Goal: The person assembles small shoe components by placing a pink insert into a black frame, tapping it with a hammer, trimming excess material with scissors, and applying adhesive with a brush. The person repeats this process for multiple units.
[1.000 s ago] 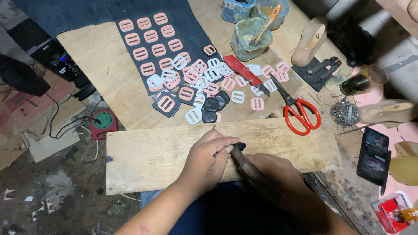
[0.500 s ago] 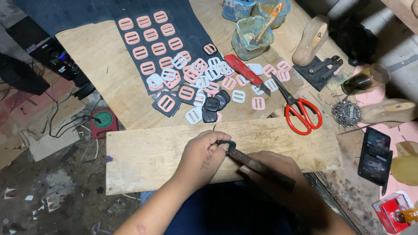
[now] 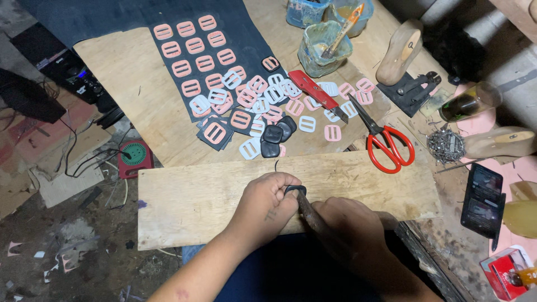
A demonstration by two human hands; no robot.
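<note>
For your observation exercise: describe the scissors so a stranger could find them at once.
Start at the long wooden board under the hands. Just past its far right corner lie the scissors, blades pointing away towards the red knife. Their looped red handles set them apart from the pale buckles beside them.

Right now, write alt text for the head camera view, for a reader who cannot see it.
Seen from above, a left hand pins a small black piece to a wooden board while the right hand presses a dark tool against it. Beyond lie pink, white and black buckle-shaped pieces, red scissors and a red utility knife.
</note>
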